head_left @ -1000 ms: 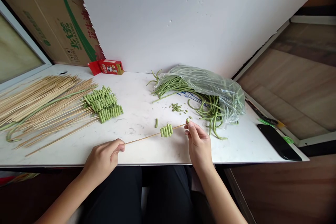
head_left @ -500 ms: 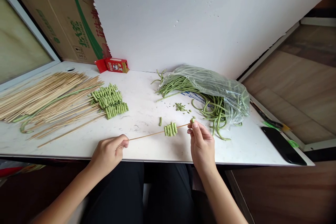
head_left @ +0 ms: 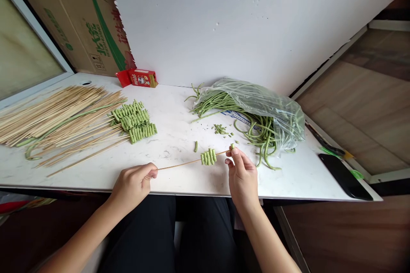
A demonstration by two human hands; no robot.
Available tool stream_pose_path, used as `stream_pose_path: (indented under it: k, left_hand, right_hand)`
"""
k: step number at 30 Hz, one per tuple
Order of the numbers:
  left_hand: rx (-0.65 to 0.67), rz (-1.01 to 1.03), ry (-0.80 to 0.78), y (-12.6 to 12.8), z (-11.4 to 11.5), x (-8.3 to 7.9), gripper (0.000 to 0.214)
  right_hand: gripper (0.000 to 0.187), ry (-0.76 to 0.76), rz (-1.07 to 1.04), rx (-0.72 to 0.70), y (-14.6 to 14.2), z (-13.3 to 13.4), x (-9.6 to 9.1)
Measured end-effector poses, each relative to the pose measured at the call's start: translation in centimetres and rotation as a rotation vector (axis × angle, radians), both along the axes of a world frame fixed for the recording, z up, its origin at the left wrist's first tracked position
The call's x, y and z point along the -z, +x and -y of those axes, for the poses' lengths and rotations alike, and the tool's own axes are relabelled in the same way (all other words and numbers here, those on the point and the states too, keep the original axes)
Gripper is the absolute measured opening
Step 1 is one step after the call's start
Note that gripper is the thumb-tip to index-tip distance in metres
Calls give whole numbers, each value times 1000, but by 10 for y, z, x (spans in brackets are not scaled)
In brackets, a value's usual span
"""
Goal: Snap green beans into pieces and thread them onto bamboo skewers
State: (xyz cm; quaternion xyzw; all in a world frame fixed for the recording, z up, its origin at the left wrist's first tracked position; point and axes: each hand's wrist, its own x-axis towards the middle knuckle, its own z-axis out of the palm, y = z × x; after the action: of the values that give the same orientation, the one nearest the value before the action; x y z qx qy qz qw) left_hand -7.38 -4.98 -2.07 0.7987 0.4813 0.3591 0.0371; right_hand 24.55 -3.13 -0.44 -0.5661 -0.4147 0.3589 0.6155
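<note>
My left hand (head_left: 133,184) is closed on the blunt end of a thin bamboo skewer (head_left: 179,165) that runs up and to the right over the white table (head_left: 179,179). Several short green bean pieces (head_left: 208,157) sit threaded side by side on the skewer. My right hand (head_left: 241,175) pinches a small bean piece (head_left: 232,146) at the skewer's tip. One loose bean piece (head_left: 195,146) lies on the table just behind the skewer.
A pile of bare skewers (head_left: 54,115) covers the left of the table, with finished bean skewers (head_left: 134,120) at its right edge. A plastic bag of long beans (head_left: 256,111) lies at the right. A black phone (head_left: 344,170), a red carton (head_left: 137,78) and a cardboard box (head_left: 80,30) stand around.
The view shifted slightly between the earliest frame and now. Both hands keep their grips; the right hand stays at the skewer tip with the small bean piece.
</note>
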Motion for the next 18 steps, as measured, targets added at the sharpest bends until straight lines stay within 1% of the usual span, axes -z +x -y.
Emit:
stream_pose_path:
  k: [3,7,9,12,15,18]
  left_hand:
    - [4,3,-5,0,0,0,31]
    - [4,14,-9,1,0,0,29]
    - [4,15,-15,1,0,0,29]
    - [-2,24,-32,2,0,-1,29]
    - [-38,55,-72,2,0,-2,28]
    - [-85,95,-119,3,0,-4,29]
  right_hand:
    - [39,-10,-37,10,-10,4,-1]
    - [33,-46,-101,-61,-27,12,-1]
    - [32,-55,-111,-61,-30,13,-2]
    - [32,-68,-105,-60,-27,11,-4]
    - [38,-53,-62,-99,-20,9,-6]
    - [41,-29,98,-130,-15,5,-11]
